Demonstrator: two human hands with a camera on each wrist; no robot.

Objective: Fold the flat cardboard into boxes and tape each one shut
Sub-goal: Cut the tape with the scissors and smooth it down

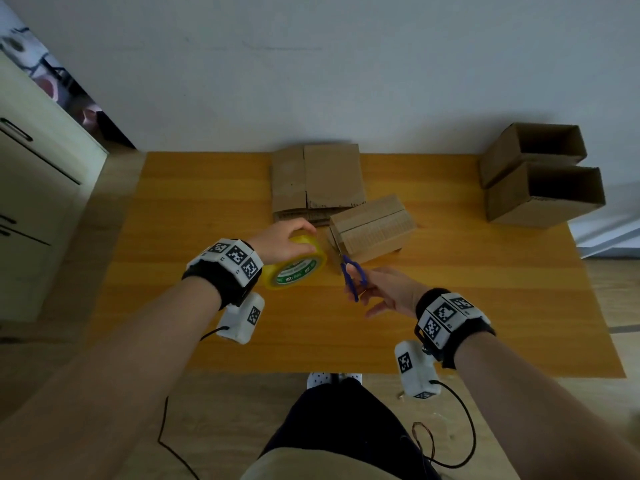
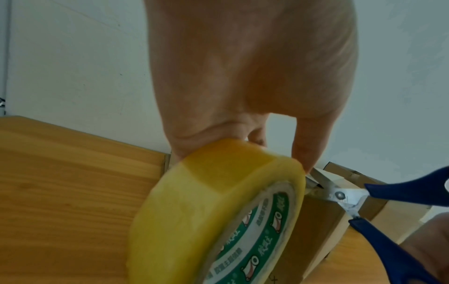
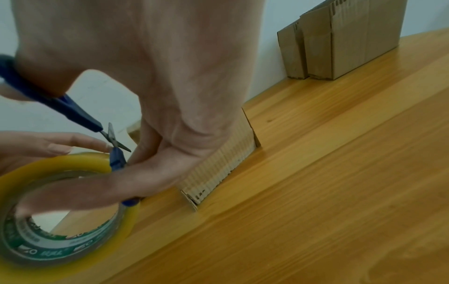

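My left hand (image 1: 284,240) grips a yellow tape roll (image 1: 298,265) with a green-printed core (image 2: 255,230), held on edge just left of a small folded cardboard box (image 1: 372,228). My right hand (image 1: 384,292) holds blue-handled scissors (image 1: 353,275), fingers through the loops. The blades (image 2: 325,188) stand slightly parted between the roll and the box's near end, next to my left fingertip (image 2: 307,153). In the right wrist view the scissors (image 3: 73,113) cross above the roll (image 3: 60,211), and the box (image 3: 226,161) shows behind my palm.
A stack of flat cardboard (image 1: 317,181) lies behind the box on the wooden table (image 1: 485,306). Two open boxes (image 1: 540,174) lie at the back right corner. A white wall runs behind; a cabinet (image 1: 34,188) stands left. Cables hang below my wrists.
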